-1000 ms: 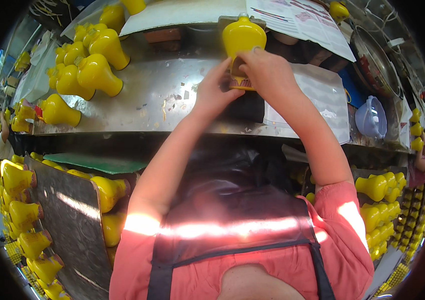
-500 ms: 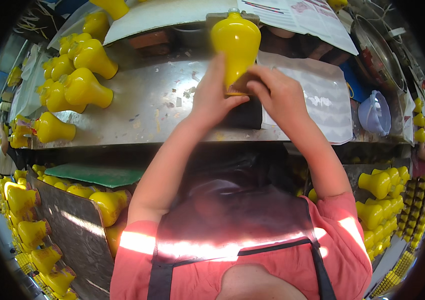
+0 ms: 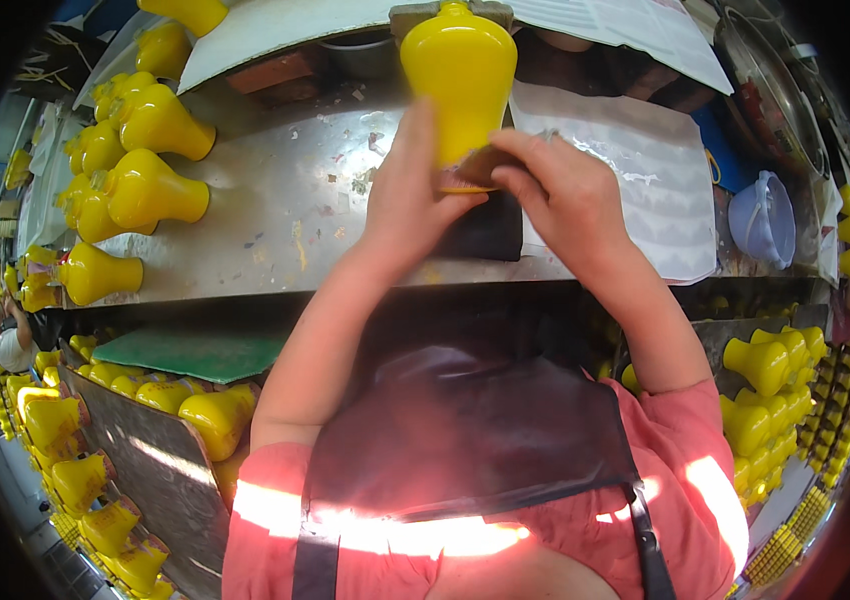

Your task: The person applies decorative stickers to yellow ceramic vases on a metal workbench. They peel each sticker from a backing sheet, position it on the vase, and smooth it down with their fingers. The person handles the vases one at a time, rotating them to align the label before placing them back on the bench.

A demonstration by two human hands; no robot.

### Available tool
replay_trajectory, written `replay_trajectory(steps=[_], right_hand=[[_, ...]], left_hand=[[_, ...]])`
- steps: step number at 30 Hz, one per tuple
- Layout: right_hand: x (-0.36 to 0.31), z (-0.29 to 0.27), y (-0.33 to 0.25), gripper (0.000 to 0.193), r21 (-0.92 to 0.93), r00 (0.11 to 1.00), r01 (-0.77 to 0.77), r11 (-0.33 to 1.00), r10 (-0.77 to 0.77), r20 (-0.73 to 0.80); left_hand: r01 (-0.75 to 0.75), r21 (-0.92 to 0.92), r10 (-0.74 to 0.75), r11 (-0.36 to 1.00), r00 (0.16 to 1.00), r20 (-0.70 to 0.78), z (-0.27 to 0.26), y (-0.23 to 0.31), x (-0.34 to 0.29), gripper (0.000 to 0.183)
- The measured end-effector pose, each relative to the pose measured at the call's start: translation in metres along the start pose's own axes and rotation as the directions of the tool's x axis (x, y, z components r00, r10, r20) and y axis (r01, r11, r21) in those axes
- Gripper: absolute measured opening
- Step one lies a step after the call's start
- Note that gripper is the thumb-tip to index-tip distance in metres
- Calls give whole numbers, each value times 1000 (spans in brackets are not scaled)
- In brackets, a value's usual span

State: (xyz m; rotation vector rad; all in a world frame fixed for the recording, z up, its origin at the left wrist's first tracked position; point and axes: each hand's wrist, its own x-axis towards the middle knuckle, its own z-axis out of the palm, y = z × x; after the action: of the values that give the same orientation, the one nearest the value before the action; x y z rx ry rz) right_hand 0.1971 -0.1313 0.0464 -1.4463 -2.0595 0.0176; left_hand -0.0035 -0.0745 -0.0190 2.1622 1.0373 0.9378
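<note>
My tabletop (image 3: 285, 200) is a scuffed, shiny metal sheet with flecks of dirt on it. At its left end a cluster of yellow vases (image 3: 140, 160) lies on its sides, and one more yellow vase (image 3: 95, 275) lies alone near the front left edge. A sheet of white paper (image 3: 635, 180) covers the right part, reaching the front edge. Between the bare metal and the paper sits a dark block (image 3: 490, 230), possibly a pad; my arms hide most of it. Past the paper stands a pale blue cup (image 3: 760, 220).
</note>
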Motion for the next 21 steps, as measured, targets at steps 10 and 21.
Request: replay_trajectory(steps=[10,21], right_hand=[[-2,2,5,32,-38,983,-110,993,103,-150],[-6,12,2,32,250,970,-6,968,67,-236]], left_hand=[[-47,104,55,993,996,-74,1,5,5,124],[-27,46,32,999,993,-114,5,4,3,124]])
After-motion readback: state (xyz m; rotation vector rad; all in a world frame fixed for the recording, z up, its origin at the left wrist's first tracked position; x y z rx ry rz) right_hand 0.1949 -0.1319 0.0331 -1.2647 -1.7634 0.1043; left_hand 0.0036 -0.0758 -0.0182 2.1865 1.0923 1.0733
